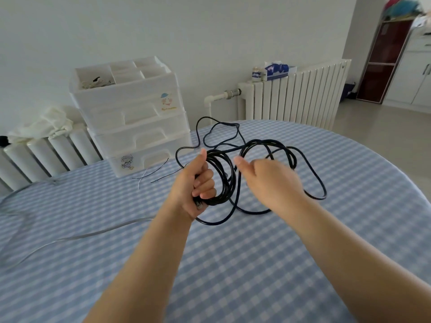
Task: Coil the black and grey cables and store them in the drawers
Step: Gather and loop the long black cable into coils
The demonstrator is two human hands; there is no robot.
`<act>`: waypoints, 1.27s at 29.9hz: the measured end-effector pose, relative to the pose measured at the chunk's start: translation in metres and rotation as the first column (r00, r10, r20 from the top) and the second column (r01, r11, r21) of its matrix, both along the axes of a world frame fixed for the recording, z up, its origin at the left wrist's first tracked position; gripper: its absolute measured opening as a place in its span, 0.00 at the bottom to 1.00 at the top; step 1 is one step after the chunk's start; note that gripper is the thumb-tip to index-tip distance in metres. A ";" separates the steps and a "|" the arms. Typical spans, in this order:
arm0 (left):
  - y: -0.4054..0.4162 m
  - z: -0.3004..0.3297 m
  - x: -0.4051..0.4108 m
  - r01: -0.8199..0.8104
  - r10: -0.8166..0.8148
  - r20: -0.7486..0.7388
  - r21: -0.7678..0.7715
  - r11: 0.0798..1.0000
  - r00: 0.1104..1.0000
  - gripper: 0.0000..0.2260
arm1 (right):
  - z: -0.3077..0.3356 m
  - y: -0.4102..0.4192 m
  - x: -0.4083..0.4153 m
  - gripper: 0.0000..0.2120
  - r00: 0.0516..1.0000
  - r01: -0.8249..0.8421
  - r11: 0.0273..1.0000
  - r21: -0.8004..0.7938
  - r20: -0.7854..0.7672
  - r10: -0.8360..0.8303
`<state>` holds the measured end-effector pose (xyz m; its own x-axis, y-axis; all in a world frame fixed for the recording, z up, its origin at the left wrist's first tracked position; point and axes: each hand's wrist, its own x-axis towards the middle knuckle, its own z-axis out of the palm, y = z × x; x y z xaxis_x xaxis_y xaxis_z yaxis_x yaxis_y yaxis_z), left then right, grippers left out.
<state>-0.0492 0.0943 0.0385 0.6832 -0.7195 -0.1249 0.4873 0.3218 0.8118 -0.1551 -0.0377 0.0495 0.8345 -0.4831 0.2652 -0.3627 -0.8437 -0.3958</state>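
My left hand [196, 185] is closed on a coil of several loops of the black cable [225, 180], held above the table with a plug end sticking out below the fist. My right hand [268, 180] is just right of the coil, its fingers hidden behind the hand, with black strands running under it. The loose rest of the black cable trails over the table toward the back and right. The grey cable [70, 237] lies flat on the table at the left. The white plastic drawer unit [137, 127] stands at the table's far left edge, its three drawers shut.
The table [256, 264] has a blue-and-white checked cloth. Thin black and white twist ties [151, 173] lie in front of the drawers. Small items sit in the unit's top tray. White radiators line the wall behind; a tissue box and jar sit on the right one.
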 end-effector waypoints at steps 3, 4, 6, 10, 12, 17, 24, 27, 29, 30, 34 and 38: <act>-0.001 0.000 -0.005 0.027 -0.029 0.027 0.066 0.997 0.999 0.21 | -0.010 -0.001 0.010 0.29 0.986 -0.066 0.919 0.388 0.166 0.001; -0.001 0.000 -0.006 0.025 -0.029 0.045 0.089 0.996 0.999 0.20 | -0.010 -0.003 0.014 0.23 0.947 -0.129 0.862 0.490 0.318 -0.040; -0.002 -0.002 -0.006 0.021 -0.033 0.089 0.129 0.991 0.995 0.20 | -0.005 -0.006 0.020 0.11 0.852 -0.234 0.763 0.602 0.505 -0.137; -0.003 -0.001 -0.004 -0.002 -0.010 0.126 0.097 0.995 0.992 0.19 | 0.007 -0.015 0.020 0.13 0.913 -0.182 0.838 0.515 0.406 -0.051; 0.000 0.002 0.000 -0.067 0.058 0.137 0.062 0.996 0.989 0.18 | 0.013 -0.024 0.014 0.16 0.969 -0.124 0.939 0.322 0.242 0.045; 0.012 0.007 0.016 -0.265 0.262 0.089 0.021 0.964 0.961 0.18 | 0.027 -0.046 -0.001 0.18 0.959 -0.262 0.933 0.249 0.177 0.222; 0.011 0.004 0.017 -0.409 0.408 0.034 0.085 0.908 0.912 0.15 | 0.017 -0.059 -0.008 0.11 0.679 0.198 0.978 -0.063 0.728 -0.091; 0.011 0.002 0.016 -0.441 0.440 0.033 0.106 0.891 0.897 0.15 | 0.020 -0.065 -0.007 0.11 0.526 0.313 0.949 -0.024 0.837 -0.152; 0.011 0.000 0.017 -0.455 0.454 0.036 0.124 0.882 0.890 0.15 | 0.021 -0.065 -0.006 0.12 0.464 0.292 0.956 0.021 0.871 -0.160; 0.010 -0.001 0.017 -0.461 0.460 0.040 0.135 0.877 0.887 0.15 | 0.022 -0.064 -0.005 0.12 0.440 0.256 0.966 0.048 0.884 -0.160; 0.012 -0.008 0.017 -0.442 0.438 0.064 0.156 0.883 0.897 0.12 | 0.023 -0.071 0.000 0.14 0.539 0.146 0.965 0.216 0.801 -0.261; 0.009 -0.013 0.012 -0.338 0.317 0.171 0.112 0.935 0.933 0.17 | 0.013 -0.080 0.007 0.13 0.833 0.292 0.938 0.187 0.431 -0.346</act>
<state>-0.0371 0.1035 0.0256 0.8959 -0.4358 -0.0858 0.2448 0.3233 0.9141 -0.1480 -0.1182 0.0623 0.4296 -0.7496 0.5035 -0.3632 -0.6539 -0.6637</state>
